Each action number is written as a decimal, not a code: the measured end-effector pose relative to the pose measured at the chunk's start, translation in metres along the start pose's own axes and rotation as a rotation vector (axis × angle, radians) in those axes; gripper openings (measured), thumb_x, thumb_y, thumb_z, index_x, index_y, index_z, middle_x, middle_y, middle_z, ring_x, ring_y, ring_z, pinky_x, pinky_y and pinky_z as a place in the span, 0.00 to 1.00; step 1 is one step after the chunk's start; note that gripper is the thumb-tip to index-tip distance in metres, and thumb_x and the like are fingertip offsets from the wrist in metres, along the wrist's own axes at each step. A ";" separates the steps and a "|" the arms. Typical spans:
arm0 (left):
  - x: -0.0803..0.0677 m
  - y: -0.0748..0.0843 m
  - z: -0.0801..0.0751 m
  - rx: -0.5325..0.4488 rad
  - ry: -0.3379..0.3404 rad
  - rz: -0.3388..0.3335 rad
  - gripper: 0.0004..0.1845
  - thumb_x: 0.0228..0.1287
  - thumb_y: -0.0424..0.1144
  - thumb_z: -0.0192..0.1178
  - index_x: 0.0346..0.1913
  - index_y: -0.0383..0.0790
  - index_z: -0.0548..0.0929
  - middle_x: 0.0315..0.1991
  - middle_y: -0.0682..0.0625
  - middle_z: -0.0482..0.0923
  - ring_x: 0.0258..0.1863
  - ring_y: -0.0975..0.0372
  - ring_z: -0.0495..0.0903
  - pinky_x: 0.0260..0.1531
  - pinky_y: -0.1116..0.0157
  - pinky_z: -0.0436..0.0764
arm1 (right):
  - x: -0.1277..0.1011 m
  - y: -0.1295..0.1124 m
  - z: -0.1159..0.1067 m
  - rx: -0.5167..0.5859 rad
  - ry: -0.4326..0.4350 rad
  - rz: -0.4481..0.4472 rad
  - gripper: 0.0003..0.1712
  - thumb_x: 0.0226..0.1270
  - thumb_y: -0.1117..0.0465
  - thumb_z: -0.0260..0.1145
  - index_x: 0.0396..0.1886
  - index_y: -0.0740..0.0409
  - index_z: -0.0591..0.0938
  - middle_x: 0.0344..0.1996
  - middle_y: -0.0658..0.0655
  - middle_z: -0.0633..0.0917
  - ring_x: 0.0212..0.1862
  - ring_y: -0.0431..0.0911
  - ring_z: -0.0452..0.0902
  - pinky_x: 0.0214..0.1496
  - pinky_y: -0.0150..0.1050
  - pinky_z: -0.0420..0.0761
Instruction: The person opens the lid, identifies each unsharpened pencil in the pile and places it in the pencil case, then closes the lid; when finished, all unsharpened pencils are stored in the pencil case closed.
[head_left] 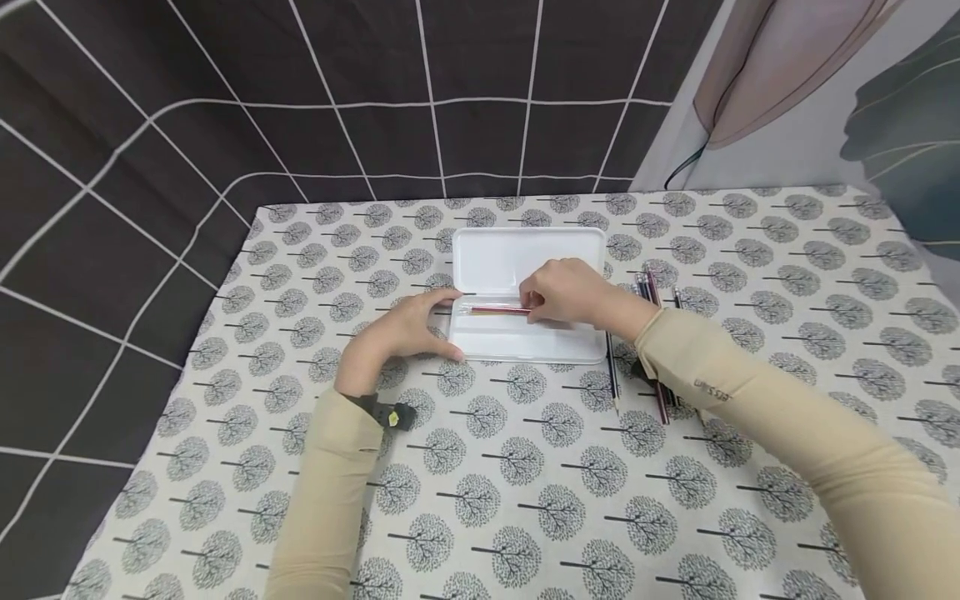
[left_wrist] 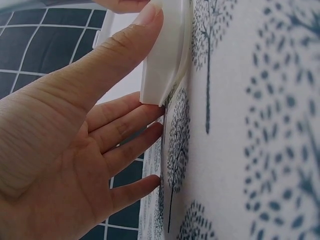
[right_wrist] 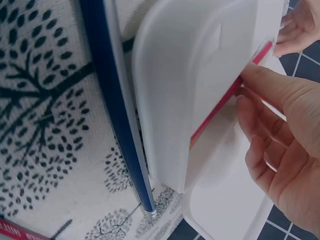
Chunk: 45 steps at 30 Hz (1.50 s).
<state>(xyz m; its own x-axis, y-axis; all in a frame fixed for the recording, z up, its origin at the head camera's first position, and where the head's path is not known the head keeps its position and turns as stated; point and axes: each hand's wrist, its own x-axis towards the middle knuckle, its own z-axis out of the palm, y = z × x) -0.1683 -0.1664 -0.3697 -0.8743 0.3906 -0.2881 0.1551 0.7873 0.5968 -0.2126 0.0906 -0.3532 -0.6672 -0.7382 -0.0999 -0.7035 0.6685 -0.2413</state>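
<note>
The white pencil case (head_left: 528, 296) lies open on the tree-patterned tablecloth (head_left: 525, 467), and I describe all places from it. The right hand (head_left: 566, 292) is over the middle of the case and pinches a red pencil (head_left: 498, 309) between thumb and fingertips, with the pencil lying along the hinge line, its tip toward the left end of the case. The left hand (head_left: 401, 329) is at the left end of the case, the fingers straight and spread, the thumb pressing on the corner of the case; it does not grasp anything. To the right of the case more pencils (head_left: 652, 333) lie loose on the cloth, one blue pencil (right_wrist: 117, 110) just beside the right edge. I think the risks are these: the pencil may land on the hinge ridge instead of in the tray and roll out; the light case may slide if the left thumb lifts; and the right sleeve (head_left: 750, 400), which lies over the loose pencils, may drag them away.
</note>
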 end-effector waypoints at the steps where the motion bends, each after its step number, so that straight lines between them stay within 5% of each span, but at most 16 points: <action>1: 0.000 0.000 0.000 0.000 0.000 0.002 0.53 0.35 0.52 0.77 0.69 0.49 0.62 0.66 0.45 0.64 0.65 0.50 0.62 0.66 0.50 0.60 | 0.000 0.000 0.000 -0.011 0.002 -0.007 0.07 0.51 0.55 0.73 0.28 0.49 0.84 0.20 0.44 0.81 0.27 0.41 0.75 0.34 0.41 0.77; 15: 0.001 0.000 0.001 -0.007 0.004 0.008 0.52 0.34 0.51 0.77 0.68 0.49 0.63 0.65 0.45 0.66 0.64 0.51 0.64 0.66 0.51 0.61 | -0.007 -0.001 0.003 0.145 0.027 0.079 0.10 0.55 0.55 0.70 0.24 0.53 0.78 0.19 0.47 0.78 0.25 0.42 0.72 0.33 0.36 0.75; 28: 0.001 0.002 0.001 -0.041 -0.003 0.009 0.53 0.35 0.50 0.77 0.68 0.49 0.62 0.65 0.46 0.66 0.65 0.51 0.62 0.67 0.50 0.58 | -0.094 0.051 -0.002 0.238 0.182 0.246 0.07 0.60 0.58 0.67 0.31 0.56 0.80 0.21 0.49 0.81 0.23 0.40 0.73 0.27 0.34 0.76; 34: 0.000 0.001 0.000 -0.035 -0.003 0.021 0.53 0.35 0.51 0.77 0.69 0.49 0.62 0.65 0.45 0.66 0.65 0.51 0.62 0.67 0.50 0.58 | -0.119 0.064 0.000 0.273 0.121 0.386 0.11 0.58 0.54 0.69 0.29 0.57 0.80 0.20 0.50 0.80 0.22 0.42 0.72 0.27 0.36 0.74; 45: 0.000 0.001 0.001 -0.041 0.006 0.030 0.52 0.35 0.50 0.77 0.68 0.48 0.63 0.64 0.45 0.67 0.65 0.51 0.63 0.67 0.50 0.57 | -0.114 0.060 0.001 0.341 0.027 0.557 0.17 0.57 0.51 0.67 0.23 0.61 0.82 0.15 0.51 0.77 0.18 0.42 0.67 0.24 0.36 0.69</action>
<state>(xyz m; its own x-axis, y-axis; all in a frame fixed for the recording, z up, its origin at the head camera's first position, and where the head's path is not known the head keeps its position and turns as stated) -0.1676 -0.1651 -0.3702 -0.8725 0.4103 -0.2652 0.1619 0.7551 0.6353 -0.1782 0.2145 -0.3575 -0.9184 -0.2843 -0.2751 -0.1366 0.8804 -0.4540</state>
